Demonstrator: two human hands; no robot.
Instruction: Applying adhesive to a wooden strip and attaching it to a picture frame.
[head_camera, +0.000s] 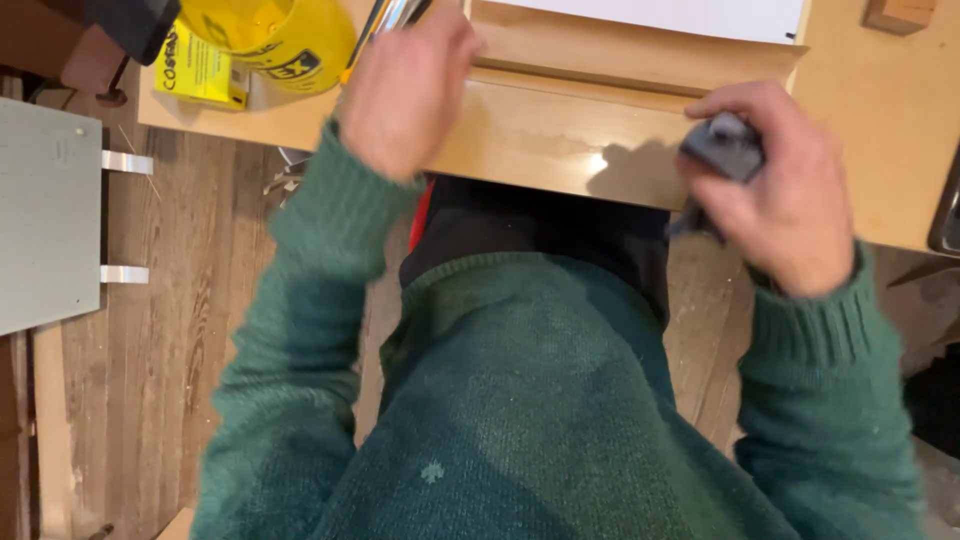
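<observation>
My left hand (405, 85) is closed around a bundle of thin pencil-like sticks (392, 14) at the top edge of the view, over the wooden table (540, 140). My right hand (775, 190) grips a small dark grey object (725, 148) at the table's near edge; its shape is blurred and partly hidden by my fingers. Both arms wear green knitted sleeves, and my green sweater fills the lower part of the view.
A yellow container (275, 35) and a yellow packet (200, 68) sit at the table's left corner. A white sheet (680, 15) lies on a raised wooden board at the top. A grey panel (45, 215) stands left over the wooden floor. A wooden block (900, 14) sits top right.
</observation>
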